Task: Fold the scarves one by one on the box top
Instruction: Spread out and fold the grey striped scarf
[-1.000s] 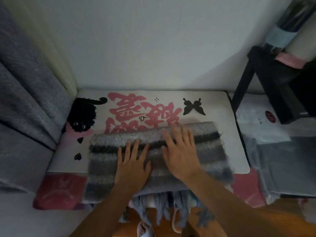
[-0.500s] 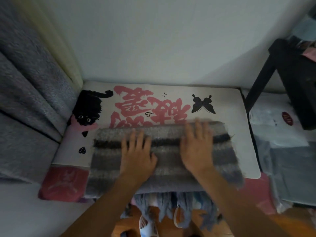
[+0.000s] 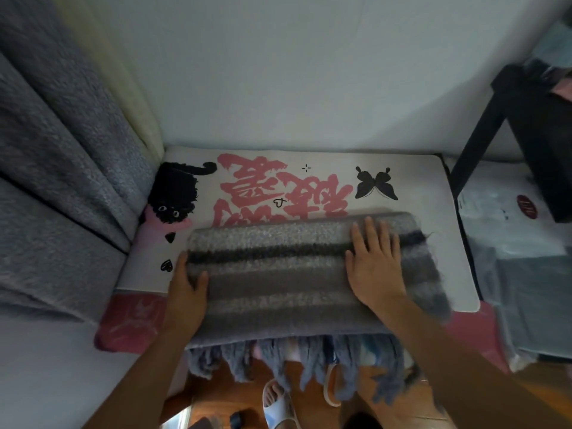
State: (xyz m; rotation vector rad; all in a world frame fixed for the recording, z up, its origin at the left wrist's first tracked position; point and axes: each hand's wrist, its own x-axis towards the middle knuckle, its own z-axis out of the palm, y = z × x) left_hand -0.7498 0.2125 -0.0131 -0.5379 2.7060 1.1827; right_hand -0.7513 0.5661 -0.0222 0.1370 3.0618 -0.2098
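Note:
A fuzzy grey and black striped scarf [image 3: 278, 274] lies folded across the near half of the box top [image 3: 439, 187], a white surface printed with pink characters, a black cat and a black butterfly. The scarf's blue-grey fringe [image 3: 309, 357] hangs over the front edge. My left hand [image 3: 187, 292] grips the scarf's left end, thumb on top and fingers under the edge. My right hand [image 3: 373, 264] rests flat on the scarf's right part with fingers spread.
A grey sofa [image 3: 55, 196] presses against the box on the left. The wall runs behind. A black stand [image 3: 526, 134] and plastic-wrapped packages [image 3: 520, 258] sit to the right. Wooden floor and a white slipper [image 3: 278, 407] show below.
Both hands slid apart across the scarf from its middle. The left hand reached the left end and took hold of it; the right hand moved to the right part.

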